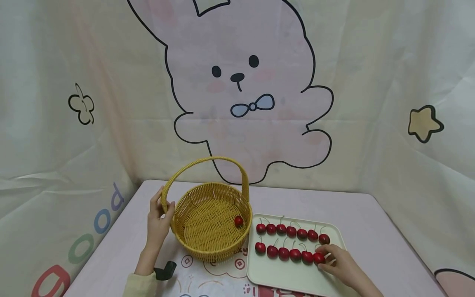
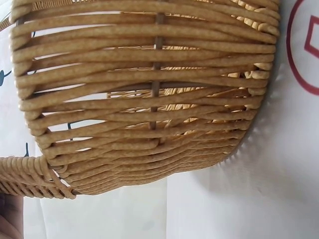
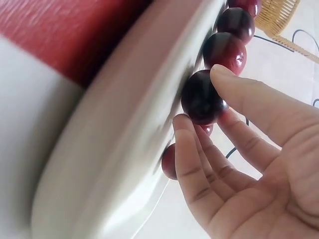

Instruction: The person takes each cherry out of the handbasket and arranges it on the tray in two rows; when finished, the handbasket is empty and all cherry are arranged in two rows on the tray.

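A yellow woven basket (image 1: 209, 247) with a tall arched handle stands on the table. My left hand (image 1: 158, 220) grips the left foot of that handle, thumb in front and fingers behind. One red cherry (image 1: 238, 221) lies inside, toward the basket's right wall. To the right, a pale tray (image 1: 282, 274) bears two rows of red cherries with stems. At the right end of the front row, my right hand (image 1: 339, 264) pinches the last cherry (image 3: 202, 97) between thumb and fingers. In the left wrist view, the basket's woven side (image 2: 144, 109) fills most of the picture.
A printed mat (image 1: 219, 274) lies under the basket and tray on the pale table (image 1: 297, 200). Fabric walls close in the back and both sides. The tray's left edge stands close beside the basket.
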Motion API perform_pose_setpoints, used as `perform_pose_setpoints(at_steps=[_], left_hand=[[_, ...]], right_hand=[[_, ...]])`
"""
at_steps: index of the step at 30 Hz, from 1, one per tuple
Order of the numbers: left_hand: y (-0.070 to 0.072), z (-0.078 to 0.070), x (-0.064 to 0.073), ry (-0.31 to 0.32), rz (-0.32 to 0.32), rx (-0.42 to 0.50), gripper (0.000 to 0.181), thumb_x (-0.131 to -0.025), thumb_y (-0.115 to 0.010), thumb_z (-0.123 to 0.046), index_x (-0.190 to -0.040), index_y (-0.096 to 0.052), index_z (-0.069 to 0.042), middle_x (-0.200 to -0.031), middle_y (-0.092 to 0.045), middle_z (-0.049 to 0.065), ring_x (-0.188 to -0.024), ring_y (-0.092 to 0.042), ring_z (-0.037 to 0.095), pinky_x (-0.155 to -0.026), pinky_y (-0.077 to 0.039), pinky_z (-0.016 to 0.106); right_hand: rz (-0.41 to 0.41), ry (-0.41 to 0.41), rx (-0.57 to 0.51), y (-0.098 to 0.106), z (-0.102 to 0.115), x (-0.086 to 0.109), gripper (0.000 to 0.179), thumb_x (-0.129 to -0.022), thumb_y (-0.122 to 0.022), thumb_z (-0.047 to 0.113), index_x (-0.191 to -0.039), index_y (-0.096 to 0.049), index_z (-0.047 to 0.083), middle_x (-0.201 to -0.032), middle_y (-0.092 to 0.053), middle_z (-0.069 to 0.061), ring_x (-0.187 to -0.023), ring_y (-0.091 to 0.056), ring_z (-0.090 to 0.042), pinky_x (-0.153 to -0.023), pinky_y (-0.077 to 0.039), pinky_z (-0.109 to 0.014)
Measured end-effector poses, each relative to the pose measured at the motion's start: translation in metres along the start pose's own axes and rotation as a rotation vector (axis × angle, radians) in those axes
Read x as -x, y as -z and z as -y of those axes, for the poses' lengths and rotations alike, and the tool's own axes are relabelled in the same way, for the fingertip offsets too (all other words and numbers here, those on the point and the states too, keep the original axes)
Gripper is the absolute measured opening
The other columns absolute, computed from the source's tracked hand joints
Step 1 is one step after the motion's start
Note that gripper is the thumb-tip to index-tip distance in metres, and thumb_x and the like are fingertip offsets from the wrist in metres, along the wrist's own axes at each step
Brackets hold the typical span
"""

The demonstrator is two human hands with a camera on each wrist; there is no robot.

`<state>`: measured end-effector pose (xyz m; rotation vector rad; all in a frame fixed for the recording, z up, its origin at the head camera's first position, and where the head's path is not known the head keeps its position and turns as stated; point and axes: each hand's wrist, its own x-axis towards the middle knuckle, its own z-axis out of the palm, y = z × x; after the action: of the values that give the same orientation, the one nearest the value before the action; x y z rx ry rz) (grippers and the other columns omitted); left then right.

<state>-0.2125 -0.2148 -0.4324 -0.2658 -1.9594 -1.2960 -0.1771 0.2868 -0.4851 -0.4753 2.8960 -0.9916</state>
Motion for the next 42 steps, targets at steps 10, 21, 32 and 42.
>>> perform_pose_setpoints(at_steps=[10, 21, 32, 42], left_hand=[[0.0, -0.001, 0.0, 0.003, 0.005, 0.008, 0.055, -0.086, -0.057, 0.008, -0.135, -0.037, -0.002, -0.078, -0.05, -0.006, -0.064, -0.047, 0.0, -0.053, -0.04, 0.016], [0.0, 0.0, -0.001, 0.02, 0.001, -0.005, 0.054, -0.086, -0.058, 0.007, -0.135, -0.037, -0.004, -0.077, -0.05, -0.005, -0.064, -0.047, 0.001, -0.054, -0.04, 0.016], [-0.001, -0.003, 0.002, 0.023, -0.007, -0.018, 0.054, -0.086, -0.057, 0.007, -0.135, -0.037, -0.003, -0.076, -0.05, -0.003, -0.064, -0.046, 0.001, -0.055, -0.039, 0.015], [-0.001, -0.001, 0.0, 0.016, -0.005, -0.01, 0.054, -0.086, -0.057, 0.007, -0.135, -0.038, -0.003, -0.077, -0.05, -0.005, -0.064, -0.046, 0.0, -0.054, -0.041, 0.015]], right_hand=[[-0.04, 0.086, 0.047, 0.004, 0.002, 0.0, 0.037, -0.072, -0.078, 0.018, -0.103, -0.063, 0.004, -0.092, -0.061, -0.005, -0.071, -0.059, -0.012, -0.061, -0.05, -0.024], [-0.106, 0.072, 0.086, 0.013, 0.029, -0.019, 0.029, -0.075, -0.075, 0.013, -0.102, -0.064, 0.005, -0.094, -0.061, -0.006, -0.079, -0.061, -0.021, -0.065, -0.052, -0.028], [-0.079, 0.158, 0.113, 0.004, 0.072, -0.051, 0.029, -0.078, -0.074, 0.015, -0.104, -0.064, 0.011, -0.099, -0.063, -0.004, -0.088, -0.062, -0.024, -0.074, -0.052, -0.037], [-0.077, 0.293, 0.086, -0.016, 0.102, -0.081, 0.034, -0.081, -0.071, 0.013, -0.113, -0.063, 0.013, -0.107, -0.064, -0.003, -0.096, -0.061, -0.023, -0.079, -0.052, -0.039]])
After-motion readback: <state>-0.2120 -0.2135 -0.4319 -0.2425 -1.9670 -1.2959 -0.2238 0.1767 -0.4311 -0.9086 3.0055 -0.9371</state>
